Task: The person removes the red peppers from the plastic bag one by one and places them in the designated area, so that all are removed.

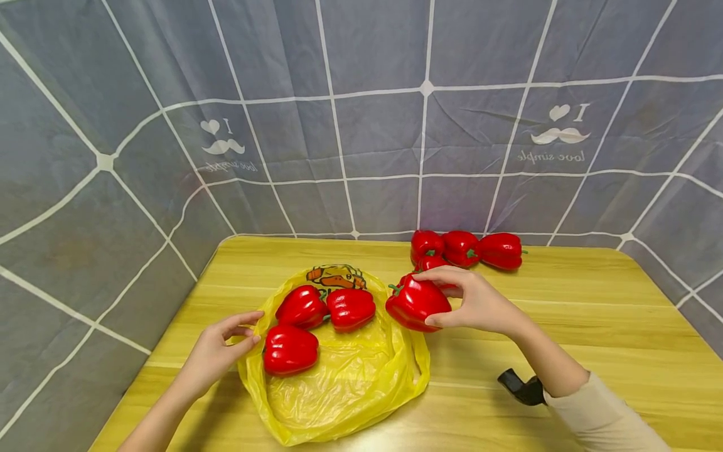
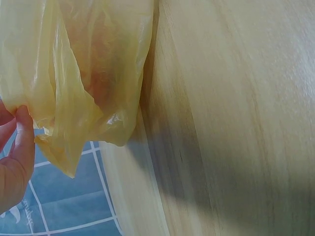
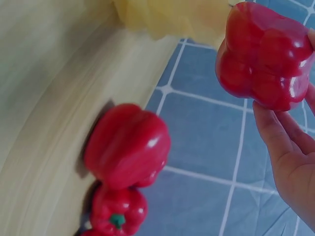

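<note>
A yellow plastic bag [image 1: 333, 376] lies spread on the table with its mouth wide. Three red bell peppers rest in it: a rear one [image 1: 302, 307], one to its right [image 1: 351, 309] and a front one [image 1: 290, 350]. My left hand [image 1: 214, 351] pinches the bag's left rim between thumb and fingers; in the left wrist view the fingertips [image 2: 22, 118] meet the yellow film. Between thumb and fingers my right hand [image 1: 474, 301] holds another red bell pepper [image 1: 417, 303], raised by the bag's right rim. From below, the right wrist view shows this pepper's lobed end [image 3: 263, 59].
Behind the right hand, several more red bell peppers [image 1: 462, 248] sit in a cluster near the wooden table's [image 1: 593, 301] back edge. A grey checked cloth [image 1: 384, 138] hangs around the back and sides. Black wrist gear [image 1: 522, 387] sticks out from the right forearm.
</note>
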The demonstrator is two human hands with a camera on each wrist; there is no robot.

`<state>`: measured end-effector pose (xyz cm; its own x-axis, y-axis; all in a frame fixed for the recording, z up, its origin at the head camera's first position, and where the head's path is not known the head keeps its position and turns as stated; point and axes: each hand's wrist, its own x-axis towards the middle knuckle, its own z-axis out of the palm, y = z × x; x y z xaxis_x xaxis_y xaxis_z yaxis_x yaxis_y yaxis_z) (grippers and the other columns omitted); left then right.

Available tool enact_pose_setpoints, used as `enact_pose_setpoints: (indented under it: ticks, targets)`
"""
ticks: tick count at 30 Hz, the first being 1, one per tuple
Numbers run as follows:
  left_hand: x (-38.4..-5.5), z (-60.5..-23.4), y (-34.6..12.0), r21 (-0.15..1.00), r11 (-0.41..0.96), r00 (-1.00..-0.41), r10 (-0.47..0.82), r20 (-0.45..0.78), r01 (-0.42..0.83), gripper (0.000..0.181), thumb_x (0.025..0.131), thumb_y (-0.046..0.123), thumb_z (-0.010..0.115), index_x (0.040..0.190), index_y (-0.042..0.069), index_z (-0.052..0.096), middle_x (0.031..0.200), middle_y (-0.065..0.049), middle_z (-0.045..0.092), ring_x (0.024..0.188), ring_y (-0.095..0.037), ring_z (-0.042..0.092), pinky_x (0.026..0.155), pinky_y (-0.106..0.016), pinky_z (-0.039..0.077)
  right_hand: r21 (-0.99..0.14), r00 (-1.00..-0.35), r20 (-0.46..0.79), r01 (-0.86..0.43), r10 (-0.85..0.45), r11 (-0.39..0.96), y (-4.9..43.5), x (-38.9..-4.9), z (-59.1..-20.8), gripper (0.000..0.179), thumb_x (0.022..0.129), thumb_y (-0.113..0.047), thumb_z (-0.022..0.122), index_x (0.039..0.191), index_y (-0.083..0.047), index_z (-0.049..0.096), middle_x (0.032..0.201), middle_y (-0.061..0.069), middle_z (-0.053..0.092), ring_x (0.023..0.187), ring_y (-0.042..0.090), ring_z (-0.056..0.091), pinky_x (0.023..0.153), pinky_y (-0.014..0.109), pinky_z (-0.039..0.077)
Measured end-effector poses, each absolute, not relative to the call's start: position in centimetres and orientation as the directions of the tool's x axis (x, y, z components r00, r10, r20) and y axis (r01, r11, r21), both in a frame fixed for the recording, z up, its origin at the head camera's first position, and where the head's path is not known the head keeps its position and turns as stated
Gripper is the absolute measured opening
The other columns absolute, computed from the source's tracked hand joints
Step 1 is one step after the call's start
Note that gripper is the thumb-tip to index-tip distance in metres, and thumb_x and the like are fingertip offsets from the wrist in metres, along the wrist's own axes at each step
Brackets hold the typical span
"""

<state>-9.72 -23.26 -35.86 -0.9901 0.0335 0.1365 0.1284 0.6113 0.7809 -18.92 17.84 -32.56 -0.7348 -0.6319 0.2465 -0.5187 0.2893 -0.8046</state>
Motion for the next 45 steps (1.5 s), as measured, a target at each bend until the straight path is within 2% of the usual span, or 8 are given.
enact_pose_setpoints:
  ticks: [11, 22, 28, 45]
  targets:
    - [-9.8, -35.6, -23.2, 0.792, 0.599, -0.993, 0.03, 0.119, 0.113, 0.037, 0.083, 0.001, 0.067, 0.119, -0.002, 0.06, 0.111, -0.019, 0.061, 0.085, -0.004, 0.056, 0.067, -0.023, 0.05, -0.767, -0.792, 0.213, -0.499, -0.572, 0.404, 20.6, -19.5, -32.9, 0.055, 0.072, -0.012, 0.081, 0.122, -0.011, 0.059, 0.118, 0.003, 0.06, 0.102, 0.022, 0.056, 0.081, 0.033, 0.051]
    - [-9.8, -35.9, -23.3, 0.788, 0.603, -0.991, 0.03, 0.131, 0.122, 0.037, 0.083, 0.002, 0.067, 0.119, -0.001, 0.06, 0.11, -0.017, 0.061, 0.085, -0.004, 0.056, 0.069, -0.023, 0.05, -0.748, -0.834, 0.192, -0.465, -0.517, 0.473, 23.4, -20.1, -33.3, 0.055, 0.072, -0.012, 0.08, 0.122, -0.006, 0.059, 0.119, 0.01, 0.058, 0.101, 0.027, 0.054, 0.08, 0.022, 0.049]
    - [-9.8, -36.2, -23.4, 0.788, 0.603, -0.99, 0.028, 0.137, 0.126, 0.036, 0.083, 0.003, 0.067, 0.119, -0.001, 0.061, 0.11, -0.017, 0.062, 0.085, -0.005, 0.056, 0.07, -0.023, 0.049, -0.728, -0.855, 0.184, -0.45, -0.486, 0.517, 24.6, -20.1, -33.8, 0.055, 0.073, -0.013, 0.08, 0.122, -0.004, 0.058, 0.119, 0.012, 0.058, 0.1, 0.028, 0.054, 0.079, 0.021, 0.049]
    - [-9.7, -36.4, -23.4, 0.777, 0.614, -0.988, 0.024, 0.155, 0.137, 0.035, 0.083, 0.003, 0.068, 0.118, 0.0, 0.062, 0.109, -0.016, 0.063, 0.084, -0.004, 0.057, 0.07, -0.024, 0.049, -0.73, -0.9, 0.15, -0.38, -0.409, 0.568, 27.0, -20.7, -35.4, 0.056, 0.073, -0.012, 0.08, 0.123, 0.0, 0.057, 0.114, 0.016, 0.058, 0.099, 0.031, 0.054, 0.077, 0.019, 0.049]
